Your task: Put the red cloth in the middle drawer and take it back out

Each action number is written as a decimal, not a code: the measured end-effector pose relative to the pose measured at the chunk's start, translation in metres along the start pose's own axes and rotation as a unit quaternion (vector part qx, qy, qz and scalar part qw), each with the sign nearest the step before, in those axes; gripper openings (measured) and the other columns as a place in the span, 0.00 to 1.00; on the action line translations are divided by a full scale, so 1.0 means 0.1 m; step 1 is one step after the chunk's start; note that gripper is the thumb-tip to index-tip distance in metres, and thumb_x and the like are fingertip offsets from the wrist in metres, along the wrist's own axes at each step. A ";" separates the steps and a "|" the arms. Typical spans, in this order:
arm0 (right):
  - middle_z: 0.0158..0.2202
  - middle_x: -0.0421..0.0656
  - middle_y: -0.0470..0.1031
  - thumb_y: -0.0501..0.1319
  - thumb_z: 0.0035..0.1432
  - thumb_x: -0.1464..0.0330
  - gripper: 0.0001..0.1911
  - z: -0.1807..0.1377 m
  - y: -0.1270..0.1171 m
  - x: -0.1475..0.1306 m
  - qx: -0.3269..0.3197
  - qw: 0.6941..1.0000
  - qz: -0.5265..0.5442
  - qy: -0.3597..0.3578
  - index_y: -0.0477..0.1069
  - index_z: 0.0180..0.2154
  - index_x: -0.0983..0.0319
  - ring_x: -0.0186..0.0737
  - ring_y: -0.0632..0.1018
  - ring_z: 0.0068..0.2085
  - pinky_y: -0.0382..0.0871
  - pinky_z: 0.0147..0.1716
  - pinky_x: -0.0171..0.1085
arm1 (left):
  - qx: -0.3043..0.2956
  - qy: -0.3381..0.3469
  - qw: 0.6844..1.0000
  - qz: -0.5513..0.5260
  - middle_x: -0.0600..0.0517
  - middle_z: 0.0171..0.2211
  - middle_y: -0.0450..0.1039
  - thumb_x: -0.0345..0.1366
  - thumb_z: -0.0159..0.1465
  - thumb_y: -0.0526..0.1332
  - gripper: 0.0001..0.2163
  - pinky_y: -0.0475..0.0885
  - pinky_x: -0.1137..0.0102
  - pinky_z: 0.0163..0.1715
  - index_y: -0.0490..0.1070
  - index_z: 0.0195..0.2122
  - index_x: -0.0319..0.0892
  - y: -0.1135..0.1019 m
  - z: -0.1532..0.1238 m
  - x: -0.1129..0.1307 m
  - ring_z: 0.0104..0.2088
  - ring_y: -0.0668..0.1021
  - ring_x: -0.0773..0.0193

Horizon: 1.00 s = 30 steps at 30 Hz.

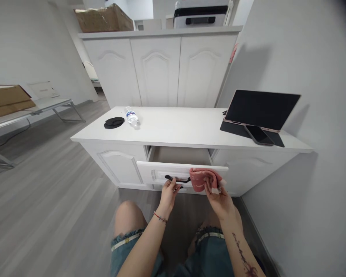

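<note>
A white drawer (pixel 145 168) stands pulled out from the cabinet below the tabletop, and the part of its inside that shows is bare. My left hand (pixel 170 192) has its fingers closed around the drawer's black handle (pixel 168 177). In my right hand (pixel 219 200) is a folded reddish-pink cloth (pixel 198 179) with pale marks, pinched between thumb and fingers. The cloth hangs in front of the drawer's right side and covers the handle's right end. Beneath, a second dark handle partly shows next to my left fingers.
On the white cabinet top (pixel 173 125) lie a clear plastic bottle (pixel 132 116) and a black round item (pixel 114 122) at left. To the right, a tablet (pixel 262 109) stands behind a phone (pixel 258 135). A wall (pixel 320 184) borders the right side; my knees are close below.
</note>
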State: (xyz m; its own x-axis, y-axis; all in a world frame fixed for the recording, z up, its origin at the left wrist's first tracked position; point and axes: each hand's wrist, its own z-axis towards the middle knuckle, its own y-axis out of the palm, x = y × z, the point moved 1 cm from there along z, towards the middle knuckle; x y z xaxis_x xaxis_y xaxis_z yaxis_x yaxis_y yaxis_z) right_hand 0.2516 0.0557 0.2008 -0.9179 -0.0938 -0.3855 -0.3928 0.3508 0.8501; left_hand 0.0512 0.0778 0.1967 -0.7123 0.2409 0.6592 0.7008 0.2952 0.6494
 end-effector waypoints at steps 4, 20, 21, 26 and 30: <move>0.41 0.44 0.80 0.45 0.64 0.67 0.21 0.10 -0.25 -0.05 0.035 0.999 0.007 -0.015 0.77 0.37 0.60 0.37 0.76 0.49 0.68 0.54 0.43 | -0.004 -0.010 1.000 0.023 0.54 0.23 0.74 0.42 0.42 0.74 0.17 0.68 0.70 0.36 0.69 0.24 0.40 -0.01 0.00 0.03 0.26 0.76 0.70; 0.29 0.38 0.80 0.64 0.50 0.72 0.04 0.21 -1.11 0.49 0.148 0.985 -0.038 0.074 0.74 0.26 0.57 0.38 0.79 0.33 0.75 0.33 0.39 | 0.006 -0.013 0.999 0.051 0.54 0.28 0.73 0.43 0.41 0.74 0.18 0.67 0.70 0.36 0.70 0.27 0.41 0.04 0.23 0.08 0.29 0.75 0.69; 0.29 0.38 0.80 0.64 0.50 0.72 0.04 0.18 -1.12 0.55 0.155 0.983 -0.043 0.084 0.74 0.27 0.57 0.37 0.79 0.32 0.75 0.32 0.38 | 0.006 -0.013 0.999 0.051 0.54 0.27 0.73 0.43 0.41 0.74 0.18 0.66 0.70 0.36 0.70 0.27 0.41 0.05 0.26 0.09 0.28 0.75 0.69; 0.31 0.37 0.81 0.67 0.46 0.70 0.06 0.09 -1.05 0.81 0.131 0.981 -0.098 0.105 0.75 0.31 0.57 0.39 0.80 0.32 0.74 0.32 0.37 | 0.009 -0.006 0.998 0.063 0.56 0.24 0.70 0.45 0.40 0.74 0.19 0.65 0.69 0.36 0.68 0.26 0.42 0.12 0.49 0.10 0.29 0.75 0.68; 0.27 0.39 0.80 0.69 0.41 0.69 0.09 0.06 -1.00 0.94 0.148 0.975 -0.114 0.121 0.73 0.29 0.59 0.40 0.79 0.29 0.73 0.30 0.37 | 0.009 -0.002 0.998 0.068 0.56 0.25 0.69 0.44 0.40 0.74 0.19 0.64 0.68 0.37 0.67 0.25 0.42 0.20 0.65 0.14 0.29 0.74 0.67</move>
State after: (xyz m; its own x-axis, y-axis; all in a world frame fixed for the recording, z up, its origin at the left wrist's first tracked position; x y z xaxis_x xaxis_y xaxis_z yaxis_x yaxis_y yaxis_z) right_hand 0.2051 0.0178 0.0771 -0.8085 -0.4054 -0.4267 -0.5885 0.5446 0.5976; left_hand 0.0526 0.1471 0.1939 -0.6113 0.2826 0.7393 0.7899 0.2757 0.5478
